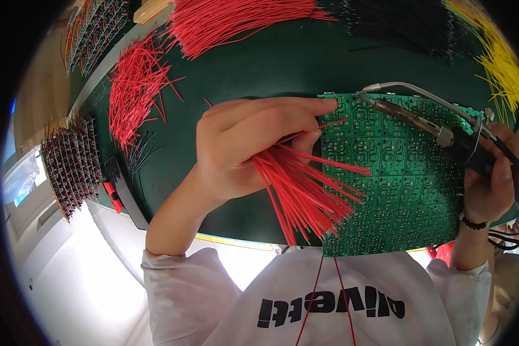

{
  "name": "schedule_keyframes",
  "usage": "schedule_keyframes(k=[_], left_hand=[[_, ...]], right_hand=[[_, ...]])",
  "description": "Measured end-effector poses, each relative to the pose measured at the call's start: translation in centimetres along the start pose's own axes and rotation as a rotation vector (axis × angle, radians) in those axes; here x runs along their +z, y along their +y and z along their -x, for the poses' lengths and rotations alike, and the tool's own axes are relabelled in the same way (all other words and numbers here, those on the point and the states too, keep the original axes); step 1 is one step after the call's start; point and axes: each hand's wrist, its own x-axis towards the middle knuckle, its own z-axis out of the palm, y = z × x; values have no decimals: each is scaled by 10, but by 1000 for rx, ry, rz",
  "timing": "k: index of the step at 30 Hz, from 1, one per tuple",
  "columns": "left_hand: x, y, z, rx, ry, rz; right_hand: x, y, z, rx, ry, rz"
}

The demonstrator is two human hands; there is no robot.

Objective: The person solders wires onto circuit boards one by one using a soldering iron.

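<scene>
My left hand (242,141) is closed around a fanned bunch of red wires (305,193), their loose ends spreading down and right over the left part of a green circuit board panel (398,179). One single red wire (335,123) pokes out past its thumb and fingers above the board. The index fingertip reaches the panel's upper left corner. My right hand (493,179) grips a soldering iron (415,120) by its black handle. A thin metal feed tube (421,87) is clamped to the iron. The iron's tip is at the panel's top edge, just right of my left fingertip; contact cannot be made out.
Piles of red wires (236,23) lie at the back and at the left (135,86). Black wires (403,26) and yellow wires (501,63) are at the back right. Stacked board assemblies (72,164) stand at the left edge of the green mat (254,69). Black cables (510,233) hang beside my right wrist.
</scene>
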Motion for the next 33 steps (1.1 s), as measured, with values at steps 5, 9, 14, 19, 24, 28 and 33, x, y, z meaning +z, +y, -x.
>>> schedule_keyframes(k=[5, 9, 14, 19, 24, 28, 33], left_hand=[[5, 1, 2, -53, 54, -16], [3, 3, 0, -155, 49, 9], [4, 1, 3, -190, 45, 26], [2, -3, 2, -149, 19, 50], [2, 1, 2, -236, 36, 112], [2, -1, 2, -224, 32, 123], [1, -1, 3, -213, 40, 100]], right_hand=[[2, 6, -2, -20, -49, -102], [1, 2, -3, 21, -63, -86], [4, 5, -3, 44, -75, -75], [8, 5, -2, 16, -1, -38], [8, 6, -2, 30, -50, -51], [9, 6, -3, 0, -63, -49], [4, 1, 2, 141, -95, 95]])
